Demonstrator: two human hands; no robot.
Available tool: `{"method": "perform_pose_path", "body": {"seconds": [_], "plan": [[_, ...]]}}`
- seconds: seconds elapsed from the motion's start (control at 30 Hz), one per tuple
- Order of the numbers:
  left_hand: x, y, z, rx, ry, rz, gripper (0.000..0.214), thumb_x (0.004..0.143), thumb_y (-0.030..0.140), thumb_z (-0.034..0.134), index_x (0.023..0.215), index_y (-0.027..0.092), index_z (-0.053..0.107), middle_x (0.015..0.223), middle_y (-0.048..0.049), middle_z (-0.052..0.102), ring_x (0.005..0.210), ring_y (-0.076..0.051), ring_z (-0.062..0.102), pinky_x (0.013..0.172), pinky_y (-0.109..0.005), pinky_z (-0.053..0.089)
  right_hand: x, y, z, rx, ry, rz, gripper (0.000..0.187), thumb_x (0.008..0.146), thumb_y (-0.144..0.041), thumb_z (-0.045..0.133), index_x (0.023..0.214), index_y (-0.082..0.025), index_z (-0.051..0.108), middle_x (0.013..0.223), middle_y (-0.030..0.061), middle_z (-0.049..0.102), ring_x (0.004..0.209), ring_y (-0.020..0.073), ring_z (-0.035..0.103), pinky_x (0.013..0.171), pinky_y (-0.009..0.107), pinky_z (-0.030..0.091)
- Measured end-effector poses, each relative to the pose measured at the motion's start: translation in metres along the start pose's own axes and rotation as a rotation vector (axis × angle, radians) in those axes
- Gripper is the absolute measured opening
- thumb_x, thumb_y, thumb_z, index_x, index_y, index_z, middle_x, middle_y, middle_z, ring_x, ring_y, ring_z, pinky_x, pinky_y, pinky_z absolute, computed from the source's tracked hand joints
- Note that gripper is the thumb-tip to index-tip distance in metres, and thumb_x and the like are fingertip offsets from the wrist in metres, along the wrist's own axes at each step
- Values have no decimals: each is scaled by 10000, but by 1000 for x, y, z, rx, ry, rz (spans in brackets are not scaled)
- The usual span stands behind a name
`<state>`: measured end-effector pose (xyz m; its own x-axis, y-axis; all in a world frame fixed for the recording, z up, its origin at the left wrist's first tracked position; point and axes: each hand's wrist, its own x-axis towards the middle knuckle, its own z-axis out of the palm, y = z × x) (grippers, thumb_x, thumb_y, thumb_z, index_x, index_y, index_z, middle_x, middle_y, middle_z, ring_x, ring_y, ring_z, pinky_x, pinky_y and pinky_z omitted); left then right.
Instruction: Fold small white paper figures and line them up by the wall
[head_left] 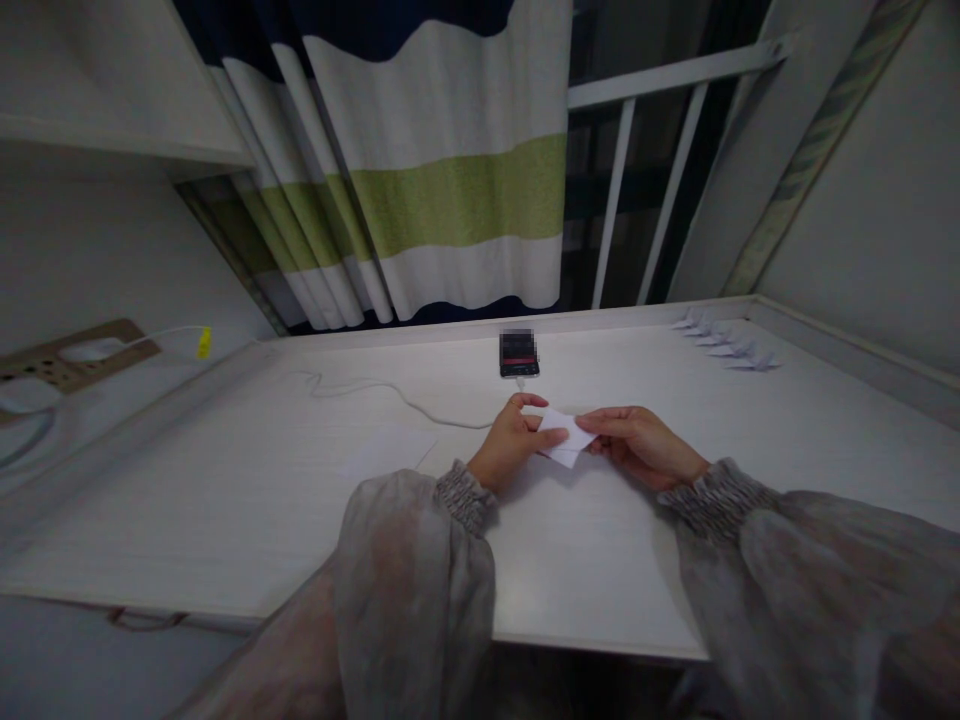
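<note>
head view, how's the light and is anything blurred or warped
In the head view, the light is dim, with a soft sheen on the white desk near its front edge; in the head view, the phone has a pixelated screen; in the head view, the paper cranes look soft, their folds hard to read; in the head view, the white paper shows only faint creases.

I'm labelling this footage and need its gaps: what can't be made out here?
In the head view:
Held paper: partly covered by the left hand and right hand.
Phone screen: partly pixelated, unreadable.
Paper figures: too small to read their folds.
Right sleeve: cut off by the picture's edge.
</note>
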<state>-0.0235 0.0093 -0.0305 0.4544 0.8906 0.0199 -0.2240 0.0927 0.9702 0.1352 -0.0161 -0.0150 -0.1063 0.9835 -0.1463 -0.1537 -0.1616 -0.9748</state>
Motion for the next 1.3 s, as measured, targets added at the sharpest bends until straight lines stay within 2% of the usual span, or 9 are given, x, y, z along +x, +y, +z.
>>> {"method": "perform_pose_path", "body": {"seconds": [0.37, 0.53, 0.63, 0.73, 0.87, 0.97, 1.07, 1.2, 1.3], "plan": [[3, -3, -15, 67, -83, -93, 419, 581, 129, 675, 869, 159, 373, 654, 54, 512, 582, -69, 552, 584, -253, 489, 2, 2, -8, -195, 64, 84, 138, 560, -212, 676, 557, -87, 618, 441, -10, 520, 382, 47, 408, 353, 177, 300], [0, -6, -15, 392, -114, -80, 304, 671, 171, 584, 879, 174, 361, 687, 61, 452, 473, -47, 513, 494, -228, 449, 3, 3, -9, -359, 46, 65, 162, 584, -239, 649, 525, -99, 594, 353, -42, 449, 326, 41, 345, 316, 176, 251], [-3, -2, -16, 804, -90, 65, 333, 652, 214, 610, 911, 169, 405, 670, 45, 479, 523, -76, 503, 528, -244, 433, 5, 5, -11, -444, 55, 53, 155, 588, -247, 641, 544, -103, 600, 324, -59, 424, 293, 35, 317, 305, 176, 235], [-6, 3, -15, 1145, -81, 323, 339, 636, 231, 632, 933, 154, 489, 859, -46, 550, 752, -146, 532, 686, -309, 443, 6, 7, -11, -516, 53, 43, 163, 592, -267, 632, 543, -118, 588, 318, -66, 421, 275, 38, 322, 297, 177, 228], [-11, 6, -11, 1365, -388, 516, 201, 789, 160, 423, 877, 147, 603, 959, -77, 613, 926, -155, 529, 852, -306, 396, 5, 6, -8, -670, 62, 25, 156, 630, -273, 587, 561, -133, 590, 315, -71, 398, 273, 49, 332, 300, 187, 235], [-16, 8, -8, 1478, -447, 487, 305, 834, 170, 324, 976, 140, 593, 1079, -89, 589, 969, -151, 538, 859, -291, 404, 4, 5, -7, -921, 105, -126, 123, 657, -252, 567, 614, -146, 613, 393, -40, 476, 371, 85, 441, 385, 204, 327], [-20, 9, -6, 1576, -483, 524, 318, 831, 255, 371, 1040, 104, 558, 1116, -128, 565, 985, -183, 535, 866, -313, 397, 5, 9, -11, -1164, 137, -374, 128, 682, -253, 573, 753, -163, 630, 654, 20, 602, 623, 138, 559, 585, 236, 417], [-23, 6, -5, 1669, -507, 567, 364, 840, 308, 364, 1124, 121, 494, 1156, -134, 537, 1047, -199, 502, 904, -363, 348, 2, 16, -20, -1391, 113, -518, 245, 768, -280, 503, 973, -204, 612, 908, 78, 543, 691, 147, 558, 621, 261, 427], [-25, 5, -3, 1707, -472, 544, 354, 849, 320, 342, 1126, 153, 488, 1179, -109, 526, 1078, -192, 479, 948, -411, 284, -1, 16, -21, -1547, 81, -650, 218, 802, -277, 462, 906, -232, 648, 963, 90, 515, 751, 171, 538, 614, 278, 422]]}}
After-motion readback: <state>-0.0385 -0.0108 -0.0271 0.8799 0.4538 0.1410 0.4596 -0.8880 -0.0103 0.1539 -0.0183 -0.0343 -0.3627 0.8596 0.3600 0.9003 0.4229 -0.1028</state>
